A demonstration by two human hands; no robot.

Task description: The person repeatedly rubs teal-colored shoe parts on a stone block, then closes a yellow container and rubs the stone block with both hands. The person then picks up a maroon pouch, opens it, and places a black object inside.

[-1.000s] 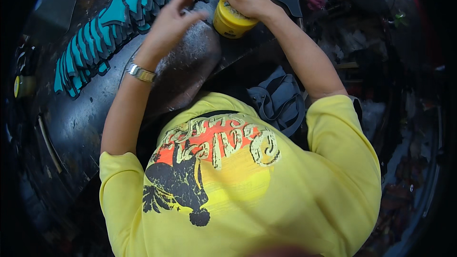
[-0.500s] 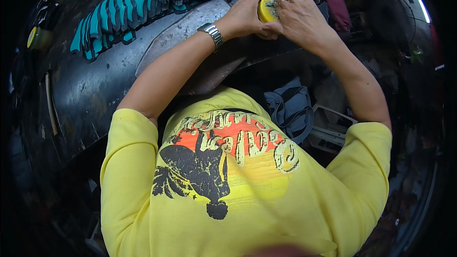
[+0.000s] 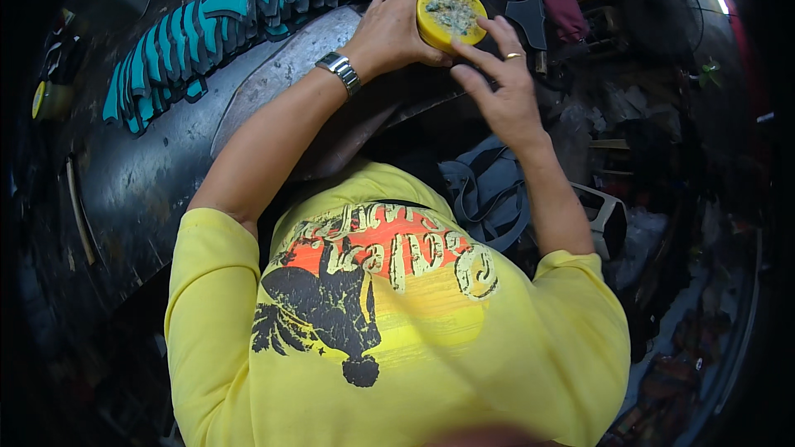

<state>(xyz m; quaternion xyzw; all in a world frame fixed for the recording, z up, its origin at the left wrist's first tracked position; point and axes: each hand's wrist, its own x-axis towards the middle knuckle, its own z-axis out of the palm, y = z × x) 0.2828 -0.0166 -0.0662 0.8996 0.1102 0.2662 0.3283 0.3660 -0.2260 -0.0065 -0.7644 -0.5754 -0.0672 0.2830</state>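
I am leaning over a dark, scuffed metal bench (image 3: 157, 174) where teal curved pieces (image 3: 240, 8) are lying overlapped in a row. My left hand (image 3: 389, 33) is gripping a round yellow tin (image 3: 451, 15) (crusty grey-green inside) above the bench's far edge; my right hand (image 3: 501, 91) is hovering open, fingertips at its rim.

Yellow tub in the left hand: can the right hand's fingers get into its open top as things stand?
Probably yes. The left hand grips the yellow tub by its side, so the open top is uncovered, and the right hand has its fingertips at the rim with nothing between.
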